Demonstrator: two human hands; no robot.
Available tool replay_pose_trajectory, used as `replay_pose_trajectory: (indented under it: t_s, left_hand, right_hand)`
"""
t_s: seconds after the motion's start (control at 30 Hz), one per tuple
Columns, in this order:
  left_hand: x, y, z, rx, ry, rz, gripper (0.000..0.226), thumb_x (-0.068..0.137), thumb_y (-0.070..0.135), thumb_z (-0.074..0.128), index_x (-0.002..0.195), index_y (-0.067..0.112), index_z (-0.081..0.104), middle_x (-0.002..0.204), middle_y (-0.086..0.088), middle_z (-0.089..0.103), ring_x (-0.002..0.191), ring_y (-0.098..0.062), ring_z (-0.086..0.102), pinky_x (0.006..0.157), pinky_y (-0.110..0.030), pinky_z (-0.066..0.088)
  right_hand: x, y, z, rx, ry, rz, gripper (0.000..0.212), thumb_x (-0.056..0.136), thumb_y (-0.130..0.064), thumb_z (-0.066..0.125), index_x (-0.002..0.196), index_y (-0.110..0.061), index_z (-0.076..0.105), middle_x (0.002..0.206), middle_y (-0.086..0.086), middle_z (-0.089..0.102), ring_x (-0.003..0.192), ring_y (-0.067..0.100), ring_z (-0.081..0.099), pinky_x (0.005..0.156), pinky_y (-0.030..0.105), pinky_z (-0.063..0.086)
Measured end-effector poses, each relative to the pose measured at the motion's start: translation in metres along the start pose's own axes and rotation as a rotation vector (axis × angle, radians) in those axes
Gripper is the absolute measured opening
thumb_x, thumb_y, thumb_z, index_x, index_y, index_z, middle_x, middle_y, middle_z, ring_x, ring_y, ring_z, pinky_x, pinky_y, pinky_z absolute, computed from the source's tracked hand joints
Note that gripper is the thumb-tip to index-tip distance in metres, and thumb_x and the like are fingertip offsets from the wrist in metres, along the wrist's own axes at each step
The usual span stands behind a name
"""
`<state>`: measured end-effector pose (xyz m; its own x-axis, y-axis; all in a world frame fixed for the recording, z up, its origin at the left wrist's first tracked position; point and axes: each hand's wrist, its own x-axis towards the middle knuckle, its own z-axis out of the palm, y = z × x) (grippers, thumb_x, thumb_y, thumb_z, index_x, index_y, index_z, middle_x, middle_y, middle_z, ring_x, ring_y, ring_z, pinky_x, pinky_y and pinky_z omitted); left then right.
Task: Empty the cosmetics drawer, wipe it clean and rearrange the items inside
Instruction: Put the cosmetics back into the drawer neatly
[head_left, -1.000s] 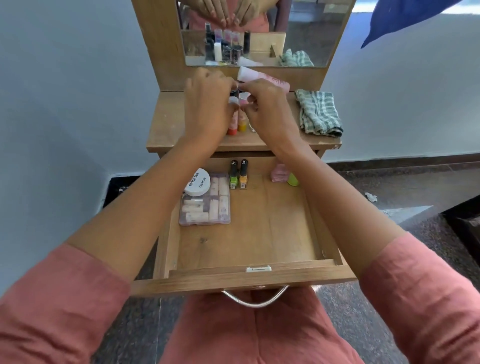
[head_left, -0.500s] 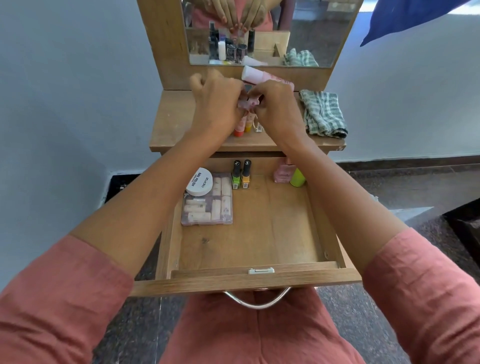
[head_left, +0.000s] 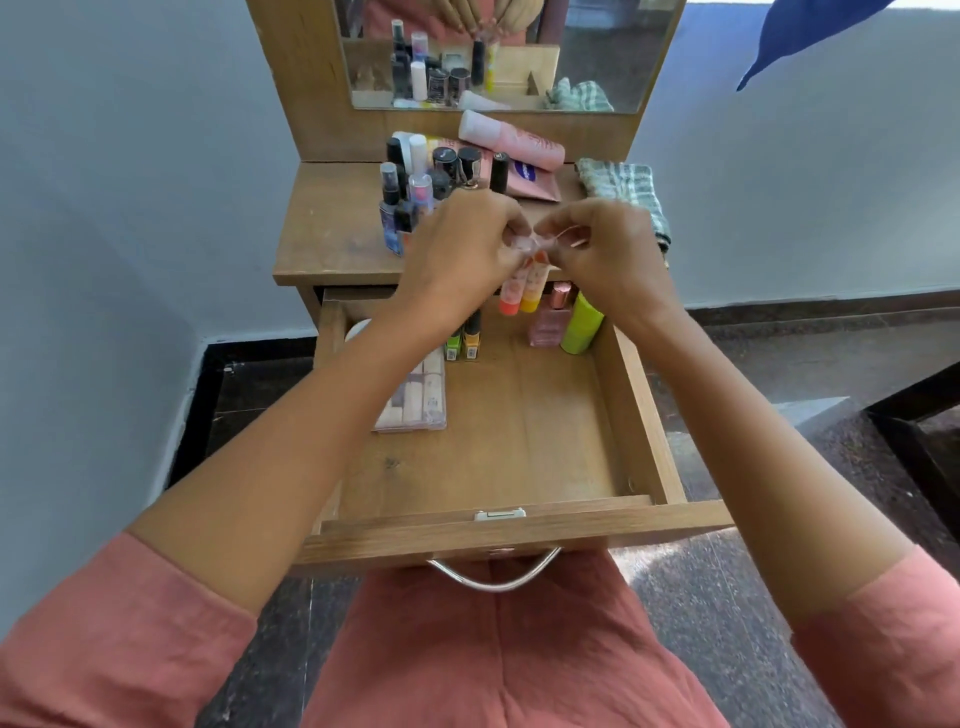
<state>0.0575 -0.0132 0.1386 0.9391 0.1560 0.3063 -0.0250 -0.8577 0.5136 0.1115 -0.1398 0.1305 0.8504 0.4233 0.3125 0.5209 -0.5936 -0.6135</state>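
The wooden drawer (head_left: 519, 447) stands pulled out. Inside lie a clear palette case (head_left: 422, 397), two small nail polish bottles (head_left: 464, 343), a pink perfume bottle (head_left: 549, 318) and a lime green bottle (head_left: 583, 323). Above the drawer's back, my left hand (head_left: 462, 244) and my right hand (head_left: 602, 249) together pinch the top of a small clear packet of lip balm tubes (head_left: 523, 288), which hangs down with orange and yellow ends. Several cosmetics bottles (head_left: 431, 187) and a pink tube (head_left: 511, 137) stand on the dresser top (head_left: 332, 228).
A folded checked cloth (head_left: 623, 192) lies on the right of the dresser top. A mirror (head_left: 509, 52) rises behind. A metal handle (head_left: 493, 574) hangs at the drawer's front, above my lap. Dark floor lies on both sides.
Both hands have come down and toward me with the lip balm packet, from over the dresser top to the drawer's back edge. The bottles behind them are now uncovered.
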Motion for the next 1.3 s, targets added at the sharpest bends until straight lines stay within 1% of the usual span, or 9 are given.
replay_pose_trajectory:
  t_s: [0.07, 0.17, 0.23, 0.27, 0.3, 0.43, 0.7, 1.03, 1.3]
  left_hand:
    - [-0.006, 0.005, 0.012, -0.042, -0.018, 0.004, 0.022, 0.085, 0.021, 0.062, 0.104, 0.012, 0.068, 0.101, -0.005, 0.069, 0.092, -0.017, 0.063, 0.080, -0.033, 0.051]
    - [-0.010, 0.009, 0.036, -0.105, -0.058, -0.016, 0.020, 0.083, 0.017, 0.064, 0.101, 0.010, 0.069, 0.097, -0.008, 0.070, 0.087, -0.019, 0.064, 0.079, -0.036, 0.053]
    - [-0.010, 0.010, 0.055, -0.148, -0.089, -0.045, 0.019, 0.082, 0.015, 0.066, 0.099, 0.008, 0.069, 0.095, -0.010, 0.070, 0.086, -0.021, 0.065, 0.078, -0.038, 0.053]
    - [-0.009, 0.010, 0.063, -0.159, -0.105, -0.062, 0.019, 0.082, 0.013, 0.066, 0.099, 0.007, 0.069, 0.095, -0.010, 0.070, 0.085, -0.021, 0.065, 0.078, -0.037, 0.053]
    - [-0.009, 0.009, 0.072, -0.169, -0.120, -0.081, 0.018, 0.081, 0.012, 0.066, 0.098, 0.006, 0.069, 0.094, -0.010, 0.070, 0.085, -0.022, 0.066, 0.079, -0.037, 0.053]
    - [-0.008, 0.006, 0.098, -0.233, -0.141, -0.136, 0.012, 0.079, 0.007, 0.067, 0.091, 0.004, 0.069, 0.088, -0.010, 0.071, 0.083, -0.024, 0.066, 0.083, -0.039, 0.052]
    - [-0.007, 0.009, 0.124, -0.230, -0.176, -0.188, 0.014, 0.080, 0.010, 0.066, 0.094, 0.010, 0.069, 0.093, -0.009, 0.071, 0.087, -0.024, 0.067, 0.077, -0.035, 0.053]
    - [-0.010, 0.013, 0.138, -0.216, -0.112, -0.229, 0.018, 0.083, 0.013, 0.064, 0.100, 0.009, 0.065, 0.102, -0.009, 0.067, 0.091, -0.025, 0.064, 0.076, -0.037, 0.052]
    - [-0.016, 0.014, 0.141, -0.267, -0.096, -0.282, 0.024, 0.078, 0.007, 0.068, 0.100, 0.006, 0.056, 0.099, -0.012, 0.067, 0.090, -0.030, 0.065, 0.079, -0.043, 0.053]
  right_hand:
    - [-0.008, 0.011, -0.002, 0.010, -0.011, 0.027, 0.021, 0.079, -0.004, 0.066, 0.100, -0.003, 0.069, 0.101, 0.011, 0.069, 0.081, 0.010, 0.057, 0.071, 0.016, 0.044]
    - [-0.019, 0.030, -0.001, 0.006, -0.003, 0.056, 0.018, 0.079, -0.001, 0.065, 0.096, -0.001, 0.070, 0.098, 0.015, 0.069, 0.080, 0.013, 0.059, 0.066, 0.006, 0.043]
    - [-0.026, 0.042, 0.000, 0.003, 0.000, 0.082, 0.017, 0.079, -0.001, 0.064, 0.095, -0.001, 0.071, 0.097, 0.017, 0.069, 0.084, 0.021, 0.063, 0.076, 0.020, 0.050]
    - [-0.029, 0.047, 0.001, -0.006, -0.007, 0.094, 0.018, 0.078, -0.001, 0.064, 0.095, 0.000, 0.071, 0.097, 0.018, 0.069, 0.086, 0.025, 0.064, 0.080, 0.029, 0.052]
    - [-0.032, 0.052, 0.002, -0.020, -0.016, 0.104, 0.019, 0.078, -0.001, 0.063, 0.095, 0.000, 0.070, 0.097, 0.018, 0.069, 0.087, 0.027, 0.064, 0.083, 0.033, 0.051]
    - [-0.040, 0.073, 0.010, -0.084, -0.033, 0.135, 0.020, 0.078, 0.002, 0.060, 0.095, 0.002, 0.070, 0.097, 0.021, 0.066, 0.086, 0.029, 0.063, 0.081, 0.028, 0.047]
    - [-0.047, 0.097, 0.022, -0.137, -0.043, 0.098, 0.018, 0.078, 0.002, 0.058, 0.093, 0.003, 0.068, 0.096, 0.019, 0.066, 0.090, 0.032, 0.061, 0.081, 0.042, 0.050]
    - [-0.047, 0.102, 0.025, -0.193, -0.019, 0.064, 0.017, 0.079, -0.002, 0.060, 0.093, 0.003, 0.067, 0.097, 0.019, 0.065, 0.094, 0.035, 0.055, 0.081, 0.040, 0.045]
    - [-0.048, 0.102, 0.027, -0.238, -0.039, 0.086, 0.016, 0.079, 0.002, 0.057, 0.095, 0.003, 0.061, 0.103, 0.019, 0.057, 0.099, 0.034, 0.052, 0.081, 0.047, 0.048]
